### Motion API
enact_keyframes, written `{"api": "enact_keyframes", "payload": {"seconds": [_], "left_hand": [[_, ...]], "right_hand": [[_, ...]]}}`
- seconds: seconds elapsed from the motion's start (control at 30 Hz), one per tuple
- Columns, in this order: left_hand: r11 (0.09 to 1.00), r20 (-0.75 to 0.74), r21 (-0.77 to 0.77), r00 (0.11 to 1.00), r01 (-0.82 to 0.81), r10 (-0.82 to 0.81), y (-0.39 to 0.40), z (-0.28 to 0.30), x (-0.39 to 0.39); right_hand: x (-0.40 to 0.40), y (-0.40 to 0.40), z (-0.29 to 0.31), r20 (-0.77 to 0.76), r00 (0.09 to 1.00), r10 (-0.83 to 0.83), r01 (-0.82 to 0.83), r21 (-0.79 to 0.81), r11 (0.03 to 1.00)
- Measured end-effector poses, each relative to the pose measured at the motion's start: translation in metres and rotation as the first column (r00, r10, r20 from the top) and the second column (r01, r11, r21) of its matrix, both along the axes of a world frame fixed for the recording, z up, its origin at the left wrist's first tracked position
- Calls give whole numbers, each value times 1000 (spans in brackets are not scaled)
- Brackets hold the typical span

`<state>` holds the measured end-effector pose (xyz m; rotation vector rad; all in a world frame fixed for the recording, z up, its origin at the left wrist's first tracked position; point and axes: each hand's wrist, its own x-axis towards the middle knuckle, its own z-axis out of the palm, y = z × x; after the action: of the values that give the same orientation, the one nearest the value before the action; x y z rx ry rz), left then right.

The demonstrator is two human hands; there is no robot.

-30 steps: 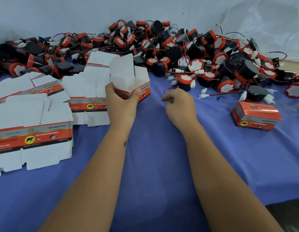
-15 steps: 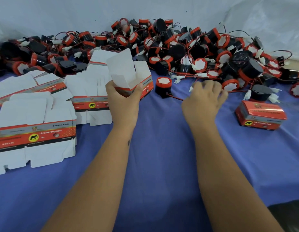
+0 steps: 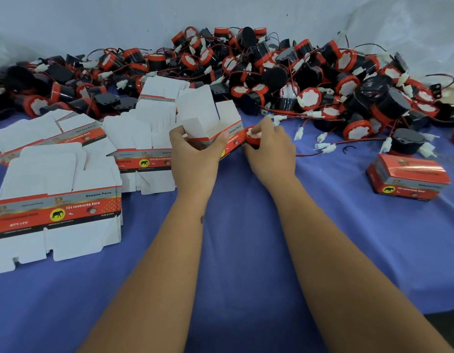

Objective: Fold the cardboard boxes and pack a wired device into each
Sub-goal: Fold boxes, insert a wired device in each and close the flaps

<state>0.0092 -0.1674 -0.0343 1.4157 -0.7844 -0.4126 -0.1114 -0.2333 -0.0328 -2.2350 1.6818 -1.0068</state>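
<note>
My left hand (image 3: 195, 154) grips an opened red and white cardboard box (image 3: 215, 123), its top flaps standing up and its mouth open. Just to its right, my right hand (image 3: 271, 149) is closed around a red and black wired device (image 3: 252, 137), held beside the box's right end. A red wire trails from the device to the right over the cloth. A big heap of the same wired devices (image 3: 284, 72) lies along the back. Flat unfolded boxes (image 3: 57, 200) are stacked at the left.
One closed packed box (image 3: 409, 179) sits at the right on the blue cloth (image 3: 246, 250). Loose white connectors (image 3: 325, 147) and red wires lie in front of the heap. A white wall stands behind. The cloth's right edge drops off near the lower right.
My right hand reached to the heap, closed on one device and brought it back left to the box's side. My left hand kept the box and tilted it a little.
</note>
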Motion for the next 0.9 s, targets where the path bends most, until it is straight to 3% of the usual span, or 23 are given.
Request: {"api": "enact_keyframes", "payload": {"seconds": [0.07, 0.17, 0.23, 0.33, 0.43, 0.5, 0.6, 0.9], "left_hand": [[1000, 13, 0, 1000, 22, -22, 1, 1, 4], [995, 89, 28, 991, 95, -97, 4, 4, 8], [988, 160, 75, 976, 136, -146, 7, 5, 7], [975, 207, 120, 956, 187, -209, 10, 5, 3], [965, 185, 126, 950, 229, -250, 13, 6, 2], [962, 167, 132, 952, 238, -258, 14, 6, 3], [946, 144, 151, 940, 286, -308, 13, 4, 5], [910, 124, 191, 910, 369, -396, 13, 6, 6]], "right_hand": [[-6, 3, 1, 222, 975, 1, -12, 46, 999], [-14, 13, 9, 630, 776, -26, -28, 76, 997], [-17, 20, 14, 686, 728, -13, 18, -1, 1000], [-18, 35, 19, 599, 787, 145, 16, -255, 967], [-12, 50, 20, 354, 907, 226, -37, -469, 882], [-6, 54, 20, 210, 945, 252, -129, -469, 874], [-4, 52, 17, 107, 919, 380, -311, -396, 864], [-7, 45, 10, 102, 934, 344, -317, -213, 924]]}}
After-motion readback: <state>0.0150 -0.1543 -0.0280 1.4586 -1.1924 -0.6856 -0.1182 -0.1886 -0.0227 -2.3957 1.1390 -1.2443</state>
